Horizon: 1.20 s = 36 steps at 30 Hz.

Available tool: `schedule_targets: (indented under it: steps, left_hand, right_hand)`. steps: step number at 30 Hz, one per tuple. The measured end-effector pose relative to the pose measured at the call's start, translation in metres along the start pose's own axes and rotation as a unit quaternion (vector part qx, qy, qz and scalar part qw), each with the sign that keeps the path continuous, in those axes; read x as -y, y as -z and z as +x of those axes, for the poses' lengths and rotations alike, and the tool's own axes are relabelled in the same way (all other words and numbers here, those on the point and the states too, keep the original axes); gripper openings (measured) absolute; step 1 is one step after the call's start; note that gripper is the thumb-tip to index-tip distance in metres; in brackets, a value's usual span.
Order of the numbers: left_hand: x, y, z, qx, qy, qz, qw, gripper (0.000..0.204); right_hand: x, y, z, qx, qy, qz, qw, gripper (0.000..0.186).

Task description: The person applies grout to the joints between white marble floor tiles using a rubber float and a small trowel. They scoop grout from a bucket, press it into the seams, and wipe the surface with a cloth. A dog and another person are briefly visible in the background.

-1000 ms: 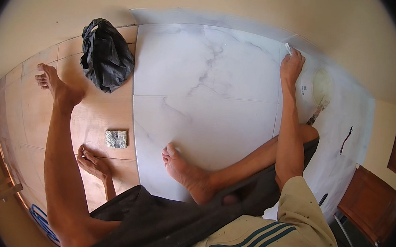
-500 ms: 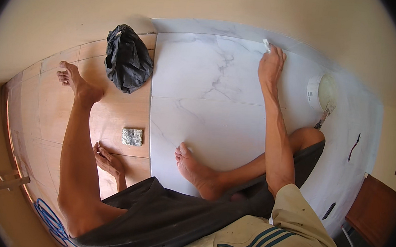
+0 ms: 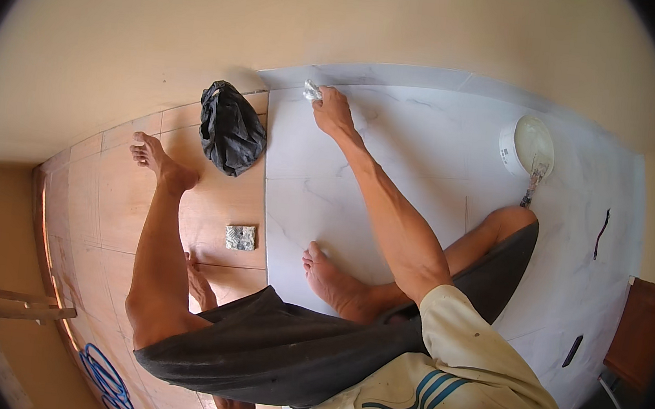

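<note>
My right hand [image 3: 332, 112] reaches to the far edge of the white marbled floor tiles [image 3: 363, 157], by the joint with the low tiled skirting [image 3: 387, 75]. Its fingers are closed on a crumpled white wad [image 3: 312, 90]; whether it is cloth or plastic I cannot make out. On the wood-coloured tiles [image 3: 222, 190], my left hand [image 3: 200, 281] rests beside my left leg, which hides part of its fingers. The finger that shows is stretched out, and I see nothing held. A small patterned square block [image 3: 241, 237] lies just beyond that hand.
A black plastic bag [image 3: 232, 131] sits by the wall on the left. At right stands a white bucket [image 3: 529, 145] with a smeared tool [image 3: 535, 181] leaning at its rim. Blue coiled hose [image 3: 102, 376] lies at lower left. My bare foot [image 3: 332, 284] rests on the white tiles.
My right hand has moved left along the skirting with the white wad, from near the bucket toward the black bag. Less of my left hand shows now. The view has shifted slightly.
</note>
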<state>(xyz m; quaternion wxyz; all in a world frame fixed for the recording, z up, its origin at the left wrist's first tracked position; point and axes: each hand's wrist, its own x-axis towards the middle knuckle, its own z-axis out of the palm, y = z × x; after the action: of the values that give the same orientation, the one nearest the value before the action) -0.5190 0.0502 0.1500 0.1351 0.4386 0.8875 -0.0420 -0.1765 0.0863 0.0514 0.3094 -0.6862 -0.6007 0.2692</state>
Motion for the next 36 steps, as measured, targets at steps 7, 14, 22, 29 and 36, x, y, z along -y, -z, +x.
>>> schedule_targets:
  steps: [7, 14, 22, 29, 36]
  left_hand:
    - [-0.003, 0.056, -0.207, -0.103, -0.252, -0.425, 0.863, 0.096]
    - [-0.055, 0.028, -0.413, 0.173, -0.314, -0.599, 0.716, 0.048]
    - [-0.12, -0.05, -0.45, 0.256, -0.265, -0.705, 0.606, 0.026]
    - [-0.13, -0.044, -0.443, 0.29, -0.238, -0.739, 0.56, 0.021]
    - [-0.125, -0.042, -0.444, 0.289, -0.22, -0.715, 0.597, 0.033]
  right_hand:
    - [0.045, 0.159, -0.162, 0.14, -0.129, 0.567, 0.801, 0.025]
    - [0.05, 0.241, -0.267, 0.072, -0.137, 0.67, 0.726, 0.033]
    - [-0.026, 0.313, -0.283, -0.064, -0.121, 0.489, 0.861, 0.033]
    - [-0.286, 0.407, -0.269, -0.187, -0.242, -0.002, 0.952, 0.065]
    - [-0.31, 0.388, -0.278, -0.081, -0.163, 0.213, 0.96, 0.042]
